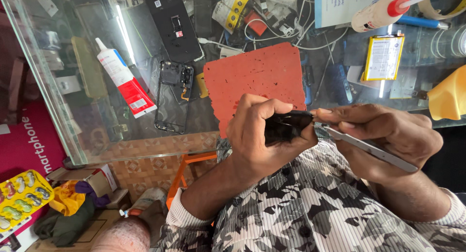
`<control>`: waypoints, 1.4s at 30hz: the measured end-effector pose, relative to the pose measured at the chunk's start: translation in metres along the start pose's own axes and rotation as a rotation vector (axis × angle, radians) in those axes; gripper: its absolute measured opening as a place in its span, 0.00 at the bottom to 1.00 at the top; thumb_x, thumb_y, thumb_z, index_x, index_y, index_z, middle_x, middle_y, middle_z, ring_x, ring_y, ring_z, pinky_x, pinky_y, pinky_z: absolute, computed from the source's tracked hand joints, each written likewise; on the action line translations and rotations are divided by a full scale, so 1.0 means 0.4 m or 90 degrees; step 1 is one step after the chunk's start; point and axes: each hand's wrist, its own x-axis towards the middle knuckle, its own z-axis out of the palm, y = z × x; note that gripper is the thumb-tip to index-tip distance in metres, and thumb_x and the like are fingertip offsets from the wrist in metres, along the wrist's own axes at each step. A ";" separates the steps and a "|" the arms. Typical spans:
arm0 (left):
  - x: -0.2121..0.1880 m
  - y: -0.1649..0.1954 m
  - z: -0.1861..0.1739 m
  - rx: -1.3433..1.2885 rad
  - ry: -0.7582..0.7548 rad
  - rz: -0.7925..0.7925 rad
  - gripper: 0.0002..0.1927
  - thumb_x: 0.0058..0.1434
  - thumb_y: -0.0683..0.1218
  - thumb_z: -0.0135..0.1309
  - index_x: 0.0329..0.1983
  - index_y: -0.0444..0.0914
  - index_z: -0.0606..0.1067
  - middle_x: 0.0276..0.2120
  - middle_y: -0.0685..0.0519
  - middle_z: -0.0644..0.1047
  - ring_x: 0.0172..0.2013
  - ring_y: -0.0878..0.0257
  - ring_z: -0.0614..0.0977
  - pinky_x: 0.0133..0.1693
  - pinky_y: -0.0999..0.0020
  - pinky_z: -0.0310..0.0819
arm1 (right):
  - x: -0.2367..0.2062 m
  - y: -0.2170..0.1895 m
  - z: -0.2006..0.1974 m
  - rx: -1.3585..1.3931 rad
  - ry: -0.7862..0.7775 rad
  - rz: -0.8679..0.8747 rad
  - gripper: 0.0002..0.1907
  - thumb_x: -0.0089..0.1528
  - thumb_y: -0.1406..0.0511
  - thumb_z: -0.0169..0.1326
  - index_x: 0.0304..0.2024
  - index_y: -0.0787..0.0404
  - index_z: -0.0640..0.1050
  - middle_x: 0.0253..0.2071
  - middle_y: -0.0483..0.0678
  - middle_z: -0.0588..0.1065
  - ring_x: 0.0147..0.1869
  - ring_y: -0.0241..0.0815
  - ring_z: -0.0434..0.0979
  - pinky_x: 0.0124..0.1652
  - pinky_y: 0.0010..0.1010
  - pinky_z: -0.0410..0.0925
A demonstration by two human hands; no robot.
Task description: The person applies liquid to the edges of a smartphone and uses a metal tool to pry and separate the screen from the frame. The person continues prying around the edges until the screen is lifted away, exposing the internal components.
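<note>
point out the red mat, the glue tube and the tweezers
red mat [257, 80], head view, bare middle of its surface
glue tube [124, 80], head view, middle of its body
tweezers [374, 150], head view, mid-shaft below the right hand

Glass counter [73, 111]: red mat [257, 80], glue tube [124, 80], phone frame [174, 97].

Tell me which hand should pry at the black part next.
Right, probably: the right hand pinches the metal tool, its tip at the black part, which the left hand grips.
</note>
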 end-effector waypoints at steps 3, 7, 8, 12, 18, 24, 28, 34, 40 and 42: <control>0.001 -0.001 0.000 -0.020 -0.020 -0.016 0.28 0.56 0.46 0.74 0.50 0.33 0.69 0.40 0.50 0.75 0.35 0.61 0.82 0.32 0.69 0.79 | -0.003 0.006 -0.008 0.084 -0.010 0.047 0.10 0.59 0.76 0.60 0.29 0.65 0.71 0.40 0.62 0.79 0.50 0.52 0.84 0.41 0.31 0.81; 0.005 -0.008 0.011 -0.061 -0.029 -0.058 0.26 0.56 0.46 0.74 0.48 0.35 0.69 0.40 0.50 0.74 0.34 0.63 0.82 0.33 0.71 0.81 | -0.016 0.003 -0.010 0.133 0.018 0.082 0.09 0.62 0.75 0.60 0.32 0.65 0.71 0.42 0.61 0.79 0.52 0.50 0.85 0.44 0.30 0.81; 0.006 -0.011 0.011 -0.049 -0.023 -0.057 0.26 0.55 0.46 0.74 0.48 0.36 0.70 0.40 0.50 0.74 0.34 0.63 0.82 0.34 0.70 0.80 | -0.018 0.010 -0.003 0.134 0.034 0.096 0.08 0.61 0.76 0.59 0.32 0.66 0.72 0.41 0.61 0.80 0.49 0.48 0.85 0.42 0.30 0.81; 0.012 -0.053 0.021 -0.022 -0.013 -0.064 0.27 0.54 0.47 0.75 0.48 0.37 0.70 0.41 0.50 0.73 0.36 0.62 0.80 0.37 0.68 0.77 | -0.027 0.057 0.035 0.117 0.092 0.094 0.06 0.64 0.77 0.58 0.37 0.70 0.73 0.45 0.62 0.81 0.47 0.46 0.86 0.42 0.30 0.81; 0.023 -0.185 0.052 0.054 0.017 -0.178 0.24 0.53 0.47 0.74 0.46 0.37 0.72 0.36 0.53 0.77 0.35 0.64 0.81 0.39 0.67 0.78 | -0.054 0.175 0.053 -0.033 0.159 0.106 0.10 0.59 0.82 0.57 0.41 0.69 0.75 0.52 0.58 0.78 0.50 0.43 0.84 0.45 0.28 0.77; -0.001 -0.259 0.084 -0.020 -0.012 -0.357 0.27 0.53 0.50 0.74 0.47 0.36 0.73 0.36 0.55 0.78 0.33 0.68 0.80 0.37 0.71 0.79 | -0.107 0.246 0.011 -0.204 0.149 0.112 0.14 0.55 0.81 0.54 0.42 0.67 0.78 0.53 0.58 0.77 0.53 0.52 0.81 0.50 0.36 0.74; -0.009 -0.289 0.096 -0.037 -0.020 -0.324 0.26 0.55 0.50 0.74 0.47 0.35 0.73 0.36 0.55 0.78 0.34 0.69 0.79 0.37 0.71 0.78 | -0.168 0.269 -0.061 -0.322 0.189 0.130 0.12 0.57 0.78 0.53 0.44 0.68 0.77 0.53 0.59 0.75 0.54 0.58 0.80 0.53 0.42 0.73; -0.012 -0.297 0.102 -0.052 -0.020 -0.344 0.25 0.54 0.50 0.73 0.47 0.35 0.73 0.34 0.55 0.78 0.32 0.69 0.80 0.36 0.72 0.78 | -0.231 0.314 -0.210 -0.771 0.197 0.399 0.19 0.66 0.68 0.59 0.55 0.73 0.74 0.36 0.62 0.76 0.42 0.66 0.76 0.40 0.54 0.70; -0.013 -0.298 0.102 -0.029 -0.030 -0.331 0.25 0.55 0.50 0.73 0.47 0.34 0.73 0.33 0.55 0.79 0.31 0.69 0.80 0.35 0.72 0.78 | -0.311 0.336 -0.326 -0.533 0.262 0.413 0.11 0.75 0.63 0.56 0.44 0.66 0.75 0.34 0.53 0.77 0.35 0.45 0.76 0.37 0.36 0.68; -0.013 -0.300 0.100 -0.020 -0.026 -0.300 0.25 0.56 0.50 0.73 0.47 0.34 0.73 0.34 0.55 0.78 0.32 0.68 0.80 0.35 0.72 0.78 | -0.347 0.322 -0.354 -0.228 0.496 0.355 0.11 0.74 0.61 0.56 0.45 0.63 0.74 0.36 0.47 0.77 0.32 0.33 0.73 0.33 0.24 0.64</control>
